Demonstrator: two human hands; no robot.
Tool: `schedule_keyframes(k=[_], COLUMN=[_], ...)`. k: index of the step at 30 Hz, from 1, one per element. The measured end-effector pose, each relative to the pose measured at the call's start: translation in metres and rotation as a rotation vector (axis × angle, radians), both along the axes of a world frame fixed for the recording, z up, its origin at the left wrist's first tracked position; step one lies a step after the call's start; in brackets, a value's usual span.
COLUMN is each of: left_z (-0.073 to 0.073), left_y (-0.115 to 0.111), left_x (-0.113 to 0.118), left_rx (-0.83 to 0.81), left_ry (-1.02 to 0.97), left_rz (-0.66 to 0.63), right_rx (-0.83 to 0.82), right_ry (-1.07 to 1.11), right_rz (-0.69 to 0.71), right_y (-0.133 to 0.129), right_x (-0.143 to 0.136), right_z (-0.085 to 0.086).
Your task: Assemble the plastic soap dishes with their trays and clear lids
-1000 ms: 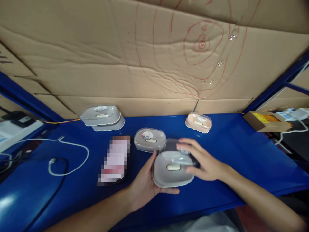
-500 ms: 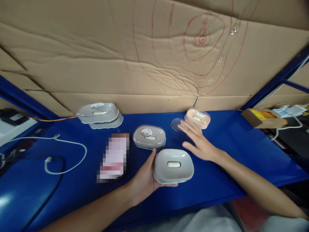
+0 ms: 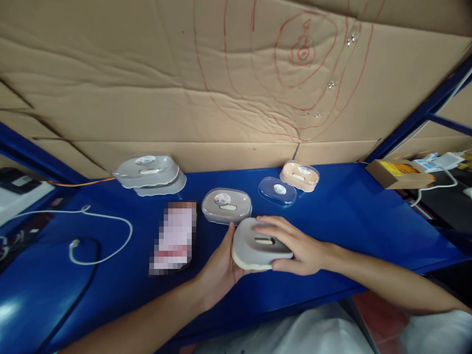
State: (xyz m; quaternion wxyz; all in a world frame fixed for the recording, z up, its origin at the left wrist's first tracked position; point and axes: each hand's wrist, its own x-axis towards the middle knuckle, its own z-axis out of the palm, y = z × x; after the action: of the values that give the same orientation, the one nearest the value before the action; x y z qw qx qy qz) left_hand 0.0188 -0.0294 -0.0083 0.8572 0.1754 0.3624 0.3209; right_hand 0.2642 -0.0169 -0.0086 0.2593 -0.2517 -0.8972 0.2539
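A grey oval dish [image 3: 245,246] with a pale insert in its middle slot is tilted above the table's front part. My left hand [image 3: 219,273] holds it from the left and below, thumb at the rim. My right hand [image 3: 300,248] lies over its right side, fingers across the top and thumb at the near edge. Just behind is a grey dish with a clear lid [image 3: 226,205]. A loose clear lid with a round sticker [image 3: 277,191] lies flat beyond my right hand, beside a pink lidded dish [image 3: 300,176].
Two stacked grey dishes [image 3: 151,173] stand at the back left of the blue table [image 3: 332,201]. A phone [image 3: 173,238] lies left of my hands, with a white cable [image 3: 129,233] farther left. An open cardboard box [image 3: 400,174] sits at the right; cardboard rises behind.
My right hand has moved left and nearer, from above the loose lid onto the grey dish, and now grips it. The dish has tilted. My left hand keeps its hold.
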Motion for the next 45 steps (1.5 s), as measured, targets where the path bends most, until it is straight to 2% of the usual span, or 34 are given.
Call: schedule_keyframes(k=[3,5,9,13,16,21,24,26,29,32,37,42,45], left_z=[0.0,0.002,0.003,0.002,0.001,0.003,0.006,0.006,0.007,0.008,0.011,0.01,0.009], left_y=[0.001,0.002,0.003,0.004,0.004,0.004,0.003,0.002,0.001,0.001,0.004,0.006,0.007], left_x=[0.0,0.0,0.0,0.0,0.0,0.0,-0.001,-0.003,-0.004,-0.004,-0.002,-0.001,0.0], left_rx=[0.036,0.045,0.019,0.024,0.036,0.036,0.039,0.036,0.03,0.008,0.01,0.01,0.008], left_ry=[-0.002,-0.001,0.042,0.071,0.065,0.038,-0.008,-0.024,-0.006,0.054,0.102,0.083,0.028], left_rz=[-0.023,-0.065,-0.132,-0.198,-0.199,-0.195,-0.171,-0.142,-0.112,-0.071,-0.085,-0.068,-0.046], right_rx=[-0.058,-0.063,0.045,0.15,0.195,0.301,0.408,0.482,0.555,0.516,0.477,0.48,0.494], right_ry=[0.083,0.055,-0.155,-0.317,-0.334,-0.152,-0.12,-0.115,-0.121,-0.203,-0.332,-0.082,0.031], right_rz=[-0.111,-0.206,-0.35,-0.43,-0.414,-0.162,-0.086,-0.116,-0.235,-0.331,-0.332,-0.397,-0.311], right_y=[0.011,0.019,0.033,0.039,0.04,0.028,0.016,0.011,0.015,0.029,0.043,0.027,0.008], right_x=[0.007,0.013,0.025,0.03,0.032,0.028,0.019,0.015,0.017,0.025,0.032,0.022,0.01], right_z=[0.004,0.005,0.002,-0.002,0.0,0.006,0.008,0.01,0.013,0.012,0.001,0.008,0.014])
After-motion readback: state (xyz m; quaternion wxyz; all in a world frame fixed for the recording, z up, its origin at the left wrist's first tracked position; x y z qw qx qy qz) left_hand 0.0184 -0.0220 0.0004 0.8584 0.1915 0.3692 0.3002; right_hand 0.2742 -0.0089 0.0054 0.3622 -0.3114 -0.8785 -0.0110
